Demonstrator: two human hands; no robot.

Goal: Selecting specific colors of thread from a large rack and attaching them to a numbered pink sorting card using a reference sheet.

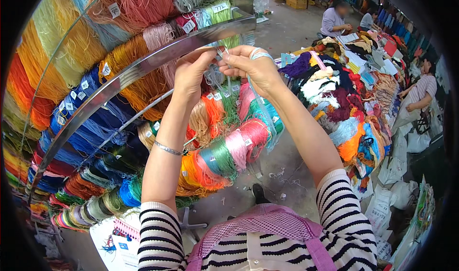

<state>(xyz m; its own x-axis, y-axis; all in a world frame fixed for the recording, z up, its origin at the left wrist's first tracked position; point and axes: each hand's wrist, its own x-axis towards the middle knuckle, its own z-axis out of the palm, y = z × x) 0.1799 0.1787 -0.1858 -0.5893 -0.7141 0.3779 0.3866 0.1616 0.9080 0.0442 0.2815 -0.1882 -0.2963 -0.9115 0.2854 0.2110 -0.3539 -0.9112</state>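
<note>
Both my hands are raised close together in front of the metal rack bar (128, 78). The fingers of my left hand (192, 72) are closed in a pinch on a pale thread, near the lower edge of the bar. Just beside it, my right hand (256, 69) pinches the same pale strands between thumb and fingers. A loop of light blue thread (262, 55) wraps round the right hand's fingers, and its tail hangs down past the wrist. Behind the hands, a pink thread hank (236, 146) and a green thread hank (222, 157) hang on a lower bar.
Tagged hanks of blue thread (91, 113) and others in many colours fill the rack at left. To the right, a long table bears piled yarn (327, 87) and papers. A seated person (333, 21) and others sit around it. White bags (393, 170) lie at right.
</note>
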